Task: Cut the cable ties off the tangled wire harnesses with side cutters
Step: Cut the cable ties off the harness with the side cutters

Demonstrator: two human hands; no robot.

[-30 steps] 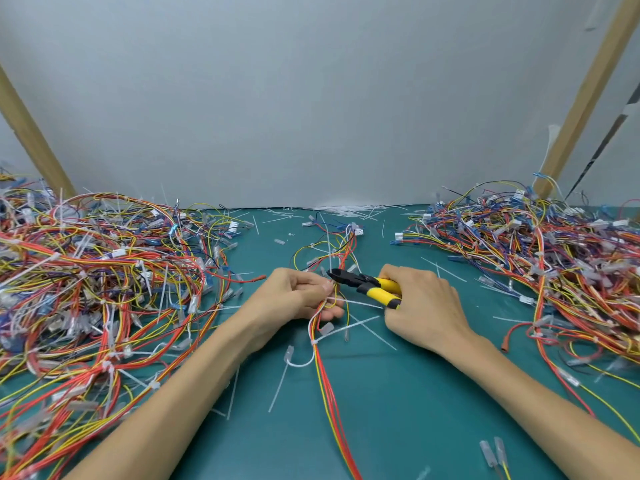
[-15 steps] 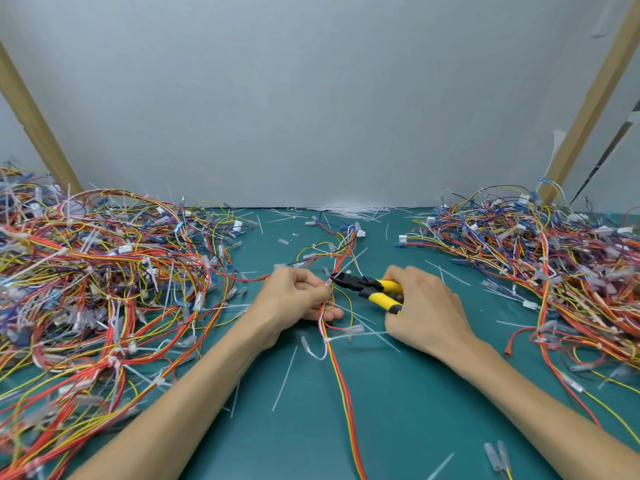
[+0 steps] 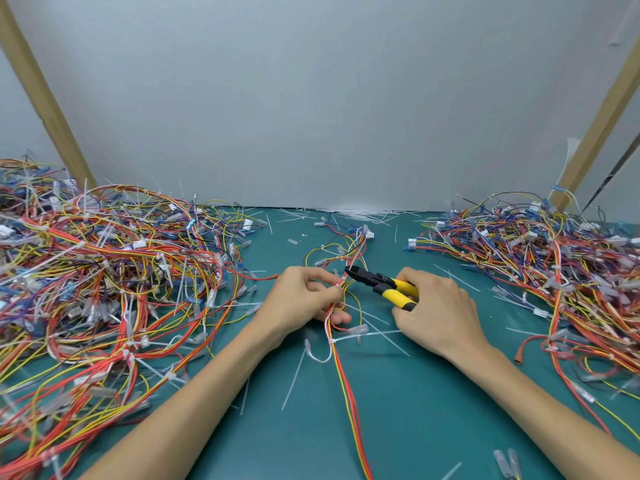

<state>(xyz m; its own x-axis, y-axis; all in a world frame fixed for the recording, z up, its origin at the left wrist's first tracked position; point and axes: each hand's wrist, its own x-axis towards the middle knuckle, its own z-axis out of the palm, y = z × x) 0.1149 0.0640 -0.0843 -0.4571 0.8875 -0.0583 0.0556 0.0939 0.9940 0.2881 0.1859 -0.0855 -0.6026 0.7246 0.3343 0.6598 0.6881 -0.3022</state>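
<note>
Cutters (image 3: pixel 384 285) yellow handles, black head; wires (image 3: pixel 104 289) red, yellow, blue; ties (image 3: pixel 346 339) white; table (image 3: pixel 415 410) teal.

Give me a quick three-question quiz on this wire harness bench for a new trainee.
1. True or false: the left hand grips the wire harness.
2. The side cutters are held by: A the right hand; B the left hand; C nobody.
3. Fill in: the cutters' handles are ____.
Key: 1 true; 2 A; 3 yellow.
</note>
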